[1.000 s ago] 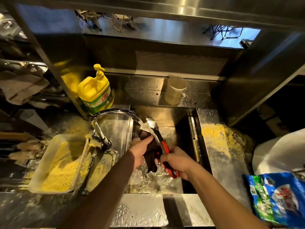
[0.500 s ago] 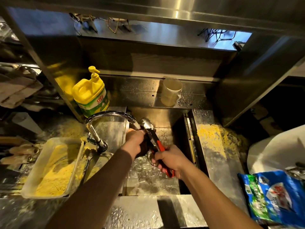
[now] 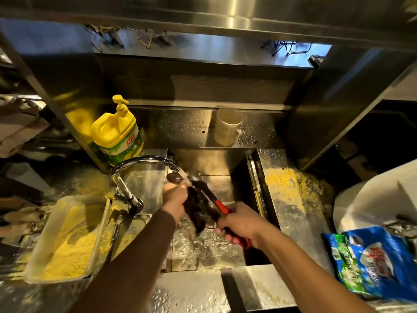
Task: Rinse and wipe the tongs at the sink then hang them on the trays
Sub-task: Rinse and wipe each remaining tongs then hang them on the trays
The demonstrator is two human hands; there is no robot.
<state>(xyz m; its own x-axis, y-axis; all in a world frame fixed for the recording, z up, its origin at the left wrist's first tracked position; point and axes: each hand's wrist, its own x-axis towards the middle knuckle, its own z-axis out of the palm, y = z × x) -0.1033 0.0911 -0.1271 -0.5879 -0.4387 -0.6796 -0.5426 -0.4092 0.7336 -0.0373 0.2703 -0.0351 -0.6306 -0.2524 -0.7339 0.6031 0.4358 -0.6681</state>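
Change: left hand (image 3: 174,197), gripping dark wet cloth (image 3: 198,211), slid from tips toward red-handled metal tongs' (image 3: 220,205) handles | right hand (image 3: 241,224) holds handles, 5 o'clock of curved chrome faucet (image 3: 144,160) | wiping underway, hanging remains.

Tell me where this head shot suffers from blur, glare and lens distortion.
Head view: motion blur smears the dark cloth and tongs under the faucet; bright glare streaks the steel hood; wide-angle distortion bends the shelf edges; warm yellow light, with dark shadow in the right recess.
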